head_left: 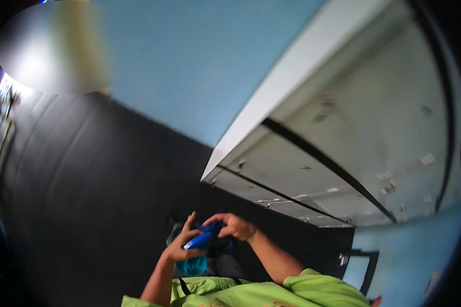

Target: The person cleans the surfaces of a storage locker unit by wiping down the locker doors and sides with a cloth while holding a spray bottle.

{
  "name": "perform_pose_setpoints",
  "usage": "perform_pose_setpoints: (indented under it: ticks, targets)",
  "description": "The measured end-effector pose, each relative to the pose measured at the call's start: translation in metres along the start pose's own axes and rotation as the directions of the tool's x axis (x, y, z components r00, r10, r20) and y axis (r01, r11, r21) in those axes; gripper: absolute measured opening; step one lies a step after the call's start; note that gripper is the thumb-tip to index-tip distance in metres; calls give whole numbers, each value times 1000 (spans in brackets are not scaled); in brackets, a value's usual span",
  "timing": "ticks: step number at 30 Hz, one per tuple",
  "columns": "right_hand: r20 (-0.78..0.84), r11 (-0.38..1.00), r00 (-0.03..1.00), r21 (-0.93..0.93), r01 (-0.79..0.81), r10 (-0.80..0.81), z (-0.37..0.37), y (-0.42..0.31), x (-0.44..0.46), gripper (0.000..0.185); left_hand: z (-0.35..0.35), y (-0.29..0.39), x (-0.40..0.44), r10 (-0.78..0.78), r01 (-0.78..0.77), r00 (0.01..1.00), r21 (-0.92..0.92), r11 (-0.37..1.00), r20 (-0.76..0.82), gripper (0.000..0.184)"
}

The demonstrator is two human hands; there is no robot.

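Observation:
My left hand is closed around a bright blue object, with one finger pointing up. Its exact kind is blurred. Against it, my right hand has its fingers curled on a darker blue piece, which may be soft; I cannot tell whether the two blue parts are joined. Just below my left hand shows a container of clear teal liquid, partly covered by the hand. A greyish see-through shape lies behind my left fingers, too blurred to name.
Dark floor stretches to the left and ahead. On the right stands a large pale panelled unit with black strips and small labels. A light blue wall rises behind it. A dark frame is at lower right.

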State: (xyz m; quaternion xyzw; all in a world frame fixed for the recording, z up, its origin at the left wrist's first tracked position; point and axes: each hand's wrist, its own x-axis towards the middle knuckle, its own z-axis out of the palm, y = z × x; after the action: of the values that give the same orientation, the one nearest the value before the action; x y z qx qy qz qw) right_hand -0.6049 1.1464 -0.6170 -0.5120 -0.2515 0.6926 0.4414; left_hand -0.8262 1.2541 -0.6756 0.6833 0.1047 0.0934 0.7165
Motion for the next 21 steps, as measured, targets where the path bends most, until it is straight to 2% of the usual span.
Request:
perform_pose_setpoints:
  ticks: [1,2,3,5,6,7,9,10,12,13,15,16,17,19,20,21]
  targets:
    - [49,996,998,77,34,-38,20,-15,-19,53,1,28,-9,-9,11,1000,-81,997,26,51]
    - [98,986,992,156,68,-84,37,-25,-38,52,5,56,-14,78,-78,997,-193,978,-5,51]
    - [46,977,987,154,148,-157,52,-32,-55,52,9,85,-22,151,-155,988,-305,940,-38,51]
    - [77,977,974,16,215,-215,71,-40,-73,50,1,126,-36,31,-12,997,-255,967,68,53]
    - [57,969,967,-10,248,-247,80,-41,-81,48,1,139,-39,66,-62,998,-206,977,17,54]
    - [20,954,954,-4,299,-299,89,-41,-84,48,-6,154,-45,27,-20,999,-149,989,39,56]
    - [-126,834,876,-394,387,-466,110,-38,-84,46,-21,173,-55,57,-52,997,-113,992,44,53]
    - [-151,820,852,-395,413,-502,122,-33,-78,46,-35,182,-57,70,-63,994,-87,994,84,53]
    - [-352,787,760,-527,322,-547,148,-19,-47,42,-70,196,-61,181,-218,955,141,966,233,50]
    - [-344,777,751,-529,341,-563,160,-11,-24,42,-88,202,-63,186,-227,954,160,961,235,50]
    - [-417,628,490,-648,431,-766,180,-2,15,40,-117,215,-61,226,-342,898,278,898,378,48]
    - [-512,592,324,-769,241,-796,203,-8,29,46,-130,219,-59,270,-407,880,327,853,392,49]
    - [-519,601,325,-760,247,-791,219,-15,38,46,-140,224,-58,257,-397,882,332,855,394,49]
    - [-559,566,110,-823,50,-822,241,-30,55,59,-160,236,-48,299,-441,874,370,817,382,51]
    - [-570,575,86,-817,52,-817,248,-36,62,59,-166,245,-40,356,-509,842,379,772,406,49]
    - [-524,535,104,-828,171,-845,253,-39,67,60,-173,252,-30,354,-522,829,374,766,432,49]
